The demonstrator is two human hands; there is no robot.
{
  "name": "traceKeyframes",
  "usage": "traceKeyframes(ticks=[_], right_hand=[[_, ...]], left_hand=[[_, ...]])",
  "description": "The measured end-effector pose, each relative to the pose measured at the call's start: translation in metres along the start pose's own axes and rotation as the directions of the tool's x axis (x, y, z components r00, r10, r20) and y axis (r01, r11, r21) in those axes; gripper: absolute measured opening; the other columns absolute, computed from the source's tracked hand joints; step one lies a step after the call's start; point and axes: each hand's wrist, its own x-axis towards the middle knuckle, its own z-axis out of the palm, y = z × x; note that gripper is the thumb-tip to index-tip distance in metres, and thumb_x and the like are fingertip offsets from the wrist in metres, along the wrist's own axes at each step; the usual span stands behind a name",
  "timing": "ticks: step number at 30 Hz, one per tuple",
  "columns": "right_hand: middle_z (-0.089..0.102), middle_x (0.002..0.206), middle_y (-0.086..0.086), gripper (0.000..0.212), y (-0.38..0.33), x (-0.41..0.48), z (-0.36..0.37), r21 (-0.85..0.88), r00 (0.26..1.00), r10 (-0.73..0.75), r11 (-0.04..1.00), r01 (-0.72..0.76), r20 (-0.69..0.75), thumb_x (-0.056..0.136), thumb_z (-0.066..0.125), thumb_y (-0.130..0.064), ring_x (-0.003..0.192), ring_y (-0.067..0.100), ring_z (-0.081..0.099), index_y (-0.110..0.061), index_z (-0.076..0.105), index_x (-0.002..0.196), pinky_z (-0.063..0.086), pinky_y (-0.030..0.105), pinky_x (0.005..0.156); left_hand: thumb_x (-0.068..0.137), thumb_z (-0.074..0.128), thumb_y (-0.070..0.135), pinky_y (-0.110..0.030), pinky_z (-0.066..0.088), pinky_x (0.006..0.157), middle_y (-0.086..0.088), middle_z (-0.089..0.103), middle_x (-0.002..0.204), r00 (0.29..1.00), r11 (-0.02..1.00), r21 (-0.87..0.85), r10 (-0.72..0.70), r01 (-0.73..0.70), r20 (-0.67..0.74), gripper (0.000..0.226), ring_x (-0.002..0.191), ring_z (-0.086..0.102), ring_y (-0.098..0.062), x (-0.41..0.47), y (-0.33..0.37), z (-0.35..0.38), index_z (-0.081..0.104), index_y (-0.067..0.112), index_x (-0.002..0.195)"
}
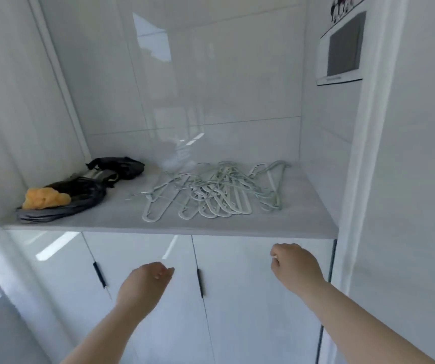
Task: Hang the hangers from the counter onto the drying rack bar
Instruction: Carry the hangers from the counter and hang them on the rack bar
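Several pale hangers [211,191] lie in a tangled pile on the grey counter [122,219], toward its middle and right. My left hand [145,283] hovers below the counter's front edge, in front of the cabinet doors, fingers loosely curled and holding nothing. My right hand [296,266] is also below the edge, further right, fingers loosely curled with nothing in them. Neither hand touches a hanger. No drying rack bar is in view.
Dark bags [80,190] with a yellow cloth [44,198] on top sit at the counter's left. White cabinet doors with black handles [200,283] are below. Glossy tiled walls close the niche; a white wall panel with a grey screen [342,48] hangs upper right.
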Motion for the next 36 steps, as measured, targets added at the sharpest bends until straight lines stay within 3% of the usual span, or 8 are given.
traceKeyframes(ticks=[7, 13, 21, 23, 25, 28, 32, 36], right_hand=[[0.049, 0.127, 0.006, 0.037, 0.04, 0.127, 0.033, -0.024, 0.989, -0.083, 0.996, 0.08, -0.122, 0.087, 0.043, -0.018, 0.119, 0.02, 0.04, -0.011, 0.047, 0.123, 0.031, 0.027, 0.094], [0.004, 0.155, 0.006, 0.061, 0.048, 0.196, 0.059, 0.033, 0.996, -0.066, 0.997, 0.064, 0.065, 0.092, 0.039, -0.039, 0.142, 0.021, 0.005, -0.018, 0.015, 0.144, 0.008, 0.037, 0.114], [0.002, 0.156, 0.001, 0.057, 0.048, 0.221, 0.074, 0.039, 0.984, -0.142, 0.99, 0.138, 0.108, 0.093, 0.033, -0.045, 0.143, 0.019, 0.002, -0.024, 0.017, 0.144, 0.004, 0.045, 0.114], [0.006, 0.156, 0.0, 0.056, 0.049, 0.221, 0.075, 0.051, 0.984, -0.145, 0.989, 0.14, 0.1, 0.093, 0.032, -0.045, 0.142, 0.018, 0.006, -0.024, 0.019, 0.143, 0.007, 0.043, 0.114], [0.008, 0.155, -0.001, 0.055, 0.05, 0.222, 0.075, 0.057, 0.986, -0.146, 0.988, 0.142, 0.085, 0.093, 0.031, -0.045, 0.142, 0.018, 0.007, -0.024, 0.022, 0.142, 0.007, 0.042, 0.114], [0.01, 0.155, 0.0, 0.053, 0.05, 0.223, 0.076, 0.057, 0.986, -0.151, 0.988, 0.147, 0.076, 0.093, 0.031, -0.045, 0.142, 0.018, 0.009, -0.023, 0.024, 0.141, 0.008, 0.042, 0.114], [0.014, 0.154, 0.0, 0.049, 0.049, 0.225, 0.076, 0.048, 0.987, -0.151, 0.988, 0.149, 0.045, 0.093, 0.032, -0.043, 0.14, 0.017, 0.013, -0.022, 0.031, 0.137, 0.012, 0.041, 0.112], [0.019, 0.152, -0.001, 0.042, 0.048, 0.224, 0.074, 0.041, 0.987, -0.158, 0.987, 0.156, 0.036, 0.092, 0.033, -0.042, 0.138, 0.017, 0.017, -0.022, 0.042, 0.129, 0.016, 0.039, 0.11]], left_hand=[[0.088, 0.049, 0.017, -0.028, 0.046, 0.075, -0.003, 0.066, 0.093, 0.998, 0.992, -0.117, -0.045, 0.049, 0.031, 0.017, 0.092, 0.062, -0.025, 0.09, 0.04, 0.042, 0.059, 0.026, 0.077], [0.087, 0.054, 0.013, -0.023, 0.036, 0.077, -0.007, 0.065, 0.099, 0.993, 0.954, -0.29, -0.099, 0.077, -0.062, 0.018, 0.088, 0.055, -0.019, 0.158, 0.071, 0.058, 0.064, 0.01, 0.103], [0.089, 0.053, 0.024, -0.031, 0.04, 0.084, -0.013, 0.051, 0.129, 0.936, 0.874, -0.42, -0.325, 0.245, -0.132, 0.05, 0.11, 0.053, -0.031, 0.233, 0.086, 0.081, 0.037, 0.007, 0.133], [0.089, 0.053, 0.026, -0.032, 0.047, 0.078, -0.014, 0.058, 0.113, 0.91, 0.735, -0.581, -0.414, 0.35, 0.024, 0.048, 0.093, 0.058, -0.03, 0.25, 0.097, 0.086, 0.038, 0.006, 0.131], [0.09, 0.053, 0.024, -0.029, 0.045, 0.058, -0.011, 0.059, 0.08, 0.861, 0.562, -0.689, -0.474, 0.458, 0.185, 0.029, 0.063, 0.054, -0.022, 0.259, 0.103, 0.087, 0.052, 0.001, 0.108], [0.091, 0.051, 0.016, -0.024, 0.039, 0.049, -0.007, 0.048, 0.058, 0.807, 0.526, -0.652, -0.54, 0.546, 0.24, 0.033, 0.044, 0.046, -0.017, 0.268, 0.103, 0.086, 0.05, 0.001, 0.063], [0.096, 0.037, 0.012, -0.012, 0.036, 0.027, -0.006, 0.056, 0.044, 0.85, 0.556, -0.699, -0.508, 0.45, 0.143, 0.025, 0.021, 0.048, -0.008, 0.272, 0.111, 0.076, 0.047, 0.004, 0.074], [0.097, 0.032, 0.015, -0.01, 0.035, 0.026, -0.007, 0.059, 0.064, 0.891, 0.518, -0.797, -0.451, 0.311, 0.054, 0.017, 0.026, 0.054, -0.012, 0.263, 0.113, 0.06, 0.046, 0.008, 0.091]])
